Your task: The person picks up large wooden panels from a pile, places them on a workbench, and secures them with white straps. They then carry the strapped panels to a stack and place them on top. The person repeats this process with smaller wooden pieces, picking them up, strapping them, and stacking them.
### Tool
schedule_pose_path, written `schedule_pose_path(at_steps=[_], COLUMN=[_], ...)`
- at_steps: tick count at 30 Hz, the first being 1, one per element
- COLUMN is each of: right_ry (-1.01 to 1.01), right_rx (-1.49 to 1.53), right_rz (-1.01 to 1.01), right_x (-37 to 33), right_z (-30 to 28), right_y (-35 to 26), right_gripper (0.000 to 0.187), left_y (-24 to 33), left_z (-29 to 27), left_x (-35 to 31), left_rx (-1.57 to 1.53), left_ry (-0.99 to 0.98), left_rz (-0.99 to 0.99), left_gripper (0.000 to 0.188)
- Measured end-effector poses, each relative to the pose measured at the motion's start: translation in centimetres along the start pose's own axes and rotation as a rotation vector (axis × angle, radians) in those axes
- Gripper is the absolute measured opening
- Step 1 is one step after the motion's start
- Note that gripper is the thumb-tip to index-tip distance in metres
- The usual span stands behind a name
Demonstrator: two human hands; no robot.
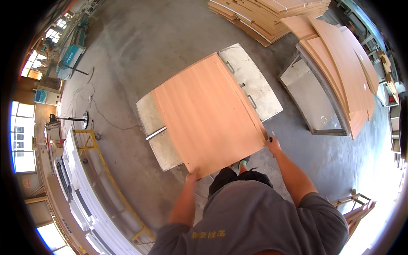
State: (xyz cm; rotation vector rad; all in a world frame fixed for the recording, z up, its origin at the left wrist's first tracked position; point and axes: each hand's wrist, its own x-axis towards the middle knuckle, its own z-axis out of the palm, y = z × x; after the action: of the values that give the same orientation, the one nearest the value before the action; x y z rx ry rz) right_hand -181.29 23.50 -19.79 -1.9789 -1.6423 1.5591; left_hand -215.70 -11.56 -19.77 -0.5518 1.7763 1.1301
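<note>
wood-coloured panel lies across a pale worktable; the left hand pinches its near left corner, the right hand meets its near right corner, grip unclear.

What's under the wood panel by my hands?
Pale surfaces show past the panel at left and right, the right one with handles. Whatever lies beneath the panel's middle is covered.
</note>
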Motion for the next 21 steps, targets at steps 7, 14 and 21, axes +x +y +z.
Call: schedule_pose_path(at_steps=[7,14,21], right_ry=[0.009,0.025,0.123], right_rx=[0.003,0.254,0.164], right_rz=[0.109,0.235,0.195], right_x=[2.0,1.0,1.7], right_z=[-0.6,0.5,1.8], right_y=[-1.5,-2.4,-3.1], right_gripper=[0.032,0.041,0.025], left_y=[1.5,-1.1,-0.9], left_z=[0.7,0.4,0.7], left_x=[-1.1,-0.2,0.2], left_rx=[-0.014,-0.096,-0.241], left_ry=[-0.125,-0.189,-0.145], left_rz=[0.011,-0.13,-0.125], left_gripper=[0.053,0.034,0.042])
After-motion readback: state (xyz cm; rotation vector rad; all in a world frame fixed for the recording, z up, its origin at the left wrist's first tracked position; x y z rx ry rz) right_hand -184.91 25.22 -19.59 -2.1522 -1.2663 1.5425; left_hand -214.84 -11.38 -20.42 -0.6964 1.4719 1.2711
